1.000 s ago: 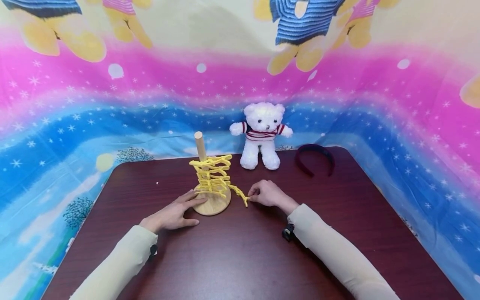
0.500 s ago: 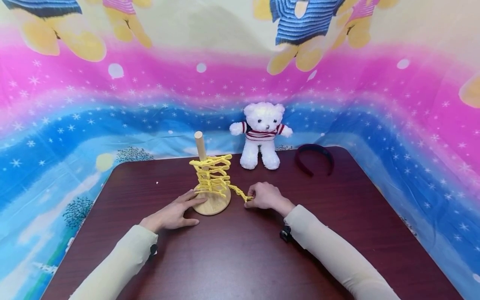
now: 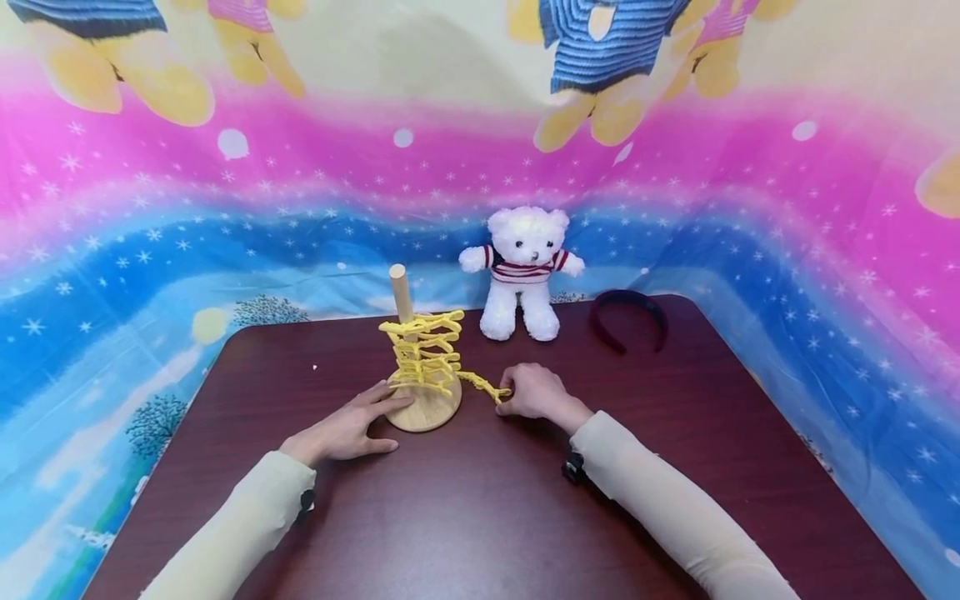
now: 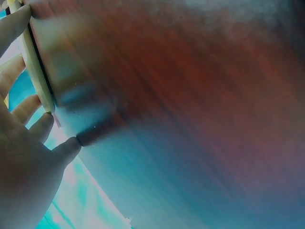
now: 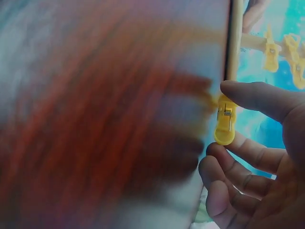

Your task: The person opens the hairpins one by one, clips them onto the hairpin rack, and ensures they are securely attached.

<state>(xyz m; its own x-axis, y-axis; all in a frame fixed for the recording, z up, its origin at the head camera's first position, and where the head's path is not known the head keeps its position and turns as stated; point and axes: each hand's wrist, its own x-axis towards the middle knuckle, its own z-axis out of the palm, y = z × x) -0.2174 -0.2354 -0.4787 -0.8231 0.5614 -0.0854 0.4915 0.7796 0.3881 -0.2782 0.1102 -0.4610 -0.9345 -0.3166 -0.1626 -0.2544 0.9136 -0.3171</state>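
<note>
A wooden stand with a round base (image 3: pixel 427 412) and an upright post (image 3: pixel 401 292) carries several tiers of yellow clothespins (image 3: pixel 423 342) around the post. My left hand (image 3: pixel 345 427) rests beside it with fingers spread; the fingertips touch the left edge of the base. In the left wrist view those fingers (image 4: pixel 40 126) lie along the base's rim. A short chain of yellow clothespins (image 3: pixel 480 382) runs right from the stand over the table. My right hand (image 3: pixel 534 392) is at its free end. There, thumb and index finger pinch a yellow clothespin (image 5: pixel 225 119), its metal spring showing.
A white teddy bear (image 3: pixel 521 271) in a striped sweater stands at the back of the dark red-brown table (image 3: pixel 465 517). Right of it lies a dark red headband (image 3: pixel 626 321). A printed cloth (image 3: pixel 322 242) hangs around the table's back and sides.
My right hand has shifted slightly down and in to the chain's free end, then a little back to the right. The end clothespin has swung right with it. My left hand stays put.
</note>
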